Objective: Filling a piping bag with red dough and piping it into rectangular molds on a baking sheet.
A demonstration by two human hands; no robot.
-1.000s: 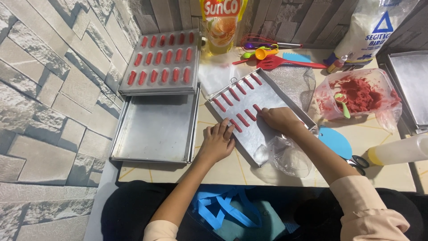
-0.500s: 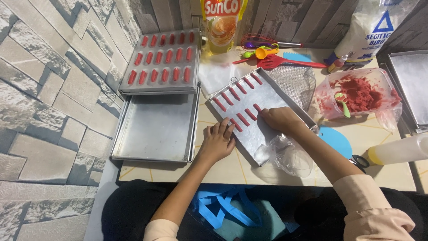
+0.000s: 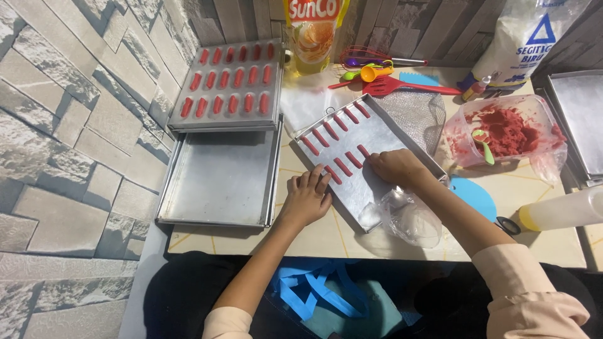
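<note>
Currently the left hand lies flat, fingers spread, on the near-left edge of a tilted metal tray at the table's centre. Right hand rests palm-down on the tray, fingers curled over the last of the red dough strips; whether it pinches one cannot be told. Strips run in a row toward 11 o'clock. Clear plastic bag touches the right wrist at 6 o'clock. Filled tray at 11 o'clock, empty tray at 9 o'clock, bowl of red dough at 2 o'clock.
</note>
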